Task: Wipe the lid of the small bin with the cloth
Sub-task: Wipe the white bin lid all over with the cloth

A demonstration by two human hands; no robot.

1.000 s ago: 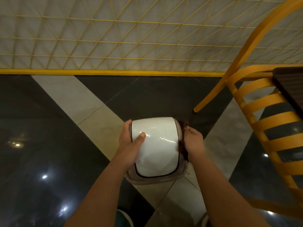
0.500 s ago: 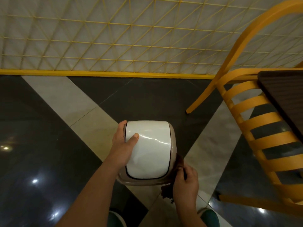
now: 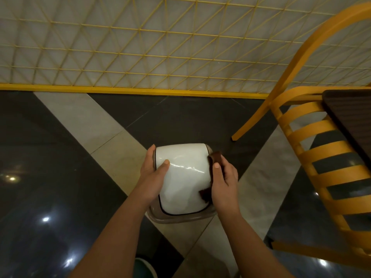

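A small bin with a glossy white swing lid point(image 3: 183, 177) and a brownish rim point(image 3: 180, 217) stands on the floor in front of me. My left hand point(image 3: 152, 175) grips the lid's left side, thumb on top, fingers round the edge. My right hand point(image 3: 223, 181) holds a dark brown cloth point(image 3: 210, 177) against the lid's right edge; the cloth shows above the fingers and below the thumb.
A yellow slatted chair point(image 3: 329, 157) stands close on the right, one leg point(image 3: 251, 121) reaching toward the bin. A dark tabletop point(image 3: 353, 117) lies over it. A yellow lattice wall point(image 3: 160, 47) with a yellow base strip runs behind. Glossy dark and beige floor tiles point(image 3: 60, 177) surround the bin.
My right hand with the cloth has come up from the bin's lower right corner to the lid's right edge. My left hand keeps its grip.
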